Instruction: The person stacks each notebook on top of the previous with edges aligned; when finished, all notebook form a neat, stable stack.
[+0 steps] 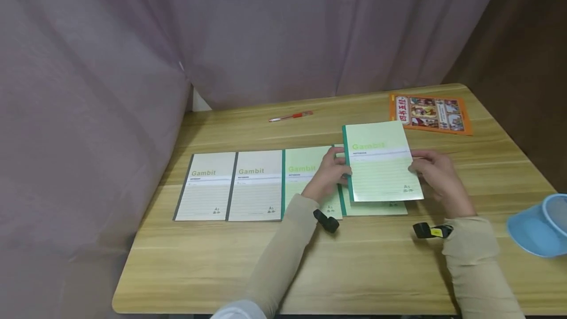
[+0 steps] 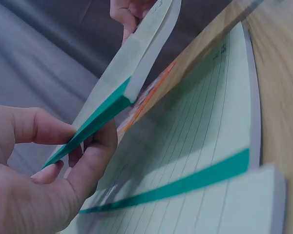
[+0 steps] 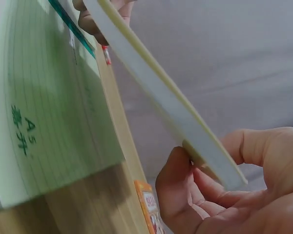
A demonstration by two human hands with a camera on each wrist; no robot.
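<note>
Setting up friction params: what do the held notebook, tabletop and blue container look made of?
Held notebook: paper pages, smooth, slightly glossy paper or card cover; visible page edges and sheen suggest it.
Tabletop: wood or wood-look laminate, satin; streaky grain, soft sheen.
Blue container: probably smooth plastic, given its even colour and rounded, moulded-looking rim.

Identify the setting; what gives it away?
Likely a desk area, perhaps a recording setup, curtained off: a wood-grain table, a grey-purple curtain hanging behind it, and Gambit notebooks laid out in a row. Home, office or studio: can't tell.
</note>
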